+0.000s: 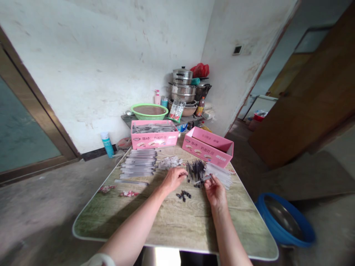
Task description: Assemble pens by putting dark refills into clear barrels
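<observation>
My left hand [174, 179] is over the middle of the table, thumb and fingers pinched at the left edge of a pile of thin black pen refills [197, 169]. Whatever is in that pinch is too small to make out. My right hand [215, 191] is palm up with its fingertips closed on a translucent pen barrel [203, 180], which points left. Beyond it lies a stack of clear barrels [224, 176]. Several black caps [183, 195] lie between my forearms. Rows of pens [140, 162] are stacked at left, with one separate pen [131, 182] in front.
A pink box [155, 139] filled with pens and a second pink box [208, 153] stand at the table's far edge. Small white pieces [169, 162] lie in the middle, red-and-white bits [129, 193] at left. A blue tub [285, 220] stands right of the table.
</observation>
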Available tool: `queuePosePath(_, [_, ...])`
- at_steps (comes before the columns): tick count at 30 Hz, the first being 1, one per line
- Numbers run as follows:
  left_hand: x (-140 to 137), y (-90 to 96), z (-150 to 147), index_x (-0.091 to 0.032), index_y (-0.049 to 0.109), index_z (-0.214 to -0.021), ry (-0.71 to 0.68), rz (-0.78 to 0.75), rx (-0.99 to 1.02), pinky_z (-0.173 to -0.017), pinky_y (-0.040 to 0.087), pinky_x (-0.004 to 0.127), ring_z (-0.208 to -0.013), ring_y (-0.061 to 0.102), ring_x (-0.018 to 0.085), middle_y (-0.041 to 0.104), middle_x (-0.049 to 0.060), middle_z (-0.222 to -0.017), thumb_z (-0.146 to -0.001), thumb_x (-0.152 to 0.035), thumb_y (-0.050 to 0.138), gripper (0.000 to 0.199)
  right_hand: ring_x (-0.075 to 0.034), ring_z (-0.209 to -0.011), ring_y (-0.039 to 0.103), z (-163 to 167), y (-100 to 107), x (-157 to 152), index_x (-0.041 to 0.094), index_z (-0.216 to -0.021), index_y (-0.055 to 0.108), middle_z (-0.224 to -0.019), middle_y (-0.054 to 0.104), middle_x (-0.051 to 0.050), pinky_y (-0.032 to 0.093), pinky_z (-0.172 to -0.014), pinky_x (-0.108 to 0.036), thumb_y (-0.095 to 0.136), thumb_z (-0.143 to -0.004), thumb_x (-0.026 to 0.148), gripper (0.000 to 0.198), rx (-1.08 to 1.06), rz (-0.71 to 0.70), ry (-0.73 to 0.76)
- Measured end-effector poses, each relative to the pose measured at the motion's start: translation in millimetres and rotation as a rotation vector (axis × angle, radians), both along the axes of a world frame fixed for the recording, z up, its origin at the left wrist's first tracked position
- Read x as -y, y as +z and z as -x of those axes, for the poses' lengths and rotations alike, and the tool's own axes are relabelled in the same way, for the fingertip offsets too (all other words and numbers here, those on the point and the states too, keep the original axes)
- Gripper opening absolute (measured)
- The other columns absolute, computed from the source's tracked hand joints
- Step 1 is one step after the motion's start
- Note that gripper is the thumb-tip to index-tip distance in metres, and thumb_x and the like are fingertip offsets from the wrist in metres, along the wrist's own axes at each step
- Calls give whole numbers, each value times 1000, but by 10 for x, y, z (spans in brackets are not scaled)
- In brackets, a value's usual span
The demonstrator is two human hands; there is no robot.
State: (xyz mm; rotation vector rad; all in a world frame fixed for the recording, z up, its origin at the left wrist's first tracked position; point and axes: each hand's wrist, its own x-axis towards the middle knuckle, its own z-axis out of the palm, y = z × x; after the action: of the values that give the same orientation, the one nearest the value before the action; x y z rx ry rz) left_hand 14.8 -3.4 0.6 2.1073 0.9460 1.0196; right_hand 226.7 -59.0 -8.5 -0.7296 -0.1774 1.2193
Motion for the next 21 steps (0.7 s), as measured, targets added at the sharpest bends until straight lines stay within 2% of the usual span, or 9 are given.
queuePosePath(3, [25,-8,-37,-19,73,-92,-23,-37,-85,-77,46,29,-79,62,17,69,4,-87,-81,-14,60,17,-10,-46,65,-15,-5,-12,16,-69,65,-55,68,2,56,-46,-16,69,-72,4,13,-64,42,-44])
queuePosePath(8, [73,-82,-160,-17,72,-95,-29,-93,-259,-76,46,28,-81,61,19,65,6,-90,-78,-28,69,19,-10,-47,66,-26,-22,-29,16,-69,65,-55,68,2,57,-48,-15,69,-73,3,14,-58,24,-39])
queuePosePath(11, [91,-112,-224,-17,71,-87,-14,-113,-310,-77,46,29,-83,61,20,64,7,-87,-79,-23,66,11,-11,-48,66,-12,-23,-25,17,-69,66,-54,68,2,57,-48,-16,70,-72,4,14,-40,14,-27])
queuePosePath(13, [87,-115,-229,-17,71,-83,-16,-90,-256,-78,46,29,-83,62,19,65,6,-86,-80,-20,64,8,-12,-48,67,1,-26,-22,17,-70,66,-55,69,2,57,-47,-17,70,-71,5,13,-21,12,-14])
queuePosePath(15, [70,-108,-206,-18,71,-84,-22,-8,-125,-78,47,29,-80,63,18,68,5,-84,-79,-19,64,9,-13,-49,68,15,-37,-24,17,-71,67,-58,70,1,58,-47,-19,70,-70,6,11,8,12,-6])
queuePosePath(18, [44,-82,-156,-16,71,-89,-51,250,136,-68,49,28,-67,63,16,69,4,-76,-79,-22,63,14,-15,-52,69,38,-59,-30,17,-70,67,-57,70,0,60,-49,-21,73,-67,9,10,59,-16,-3])
queuePosePath(21, [44,-33,-124,-12,69,-93,-138,475,369,-60,51,28,-58,61,14,67,4,-70,-77,-29,66,23,-16,-54,70,68,-69,-34,16,-67,65,-56,69,1,60,-50,-22,77,-63,12,13,109,-53,2])
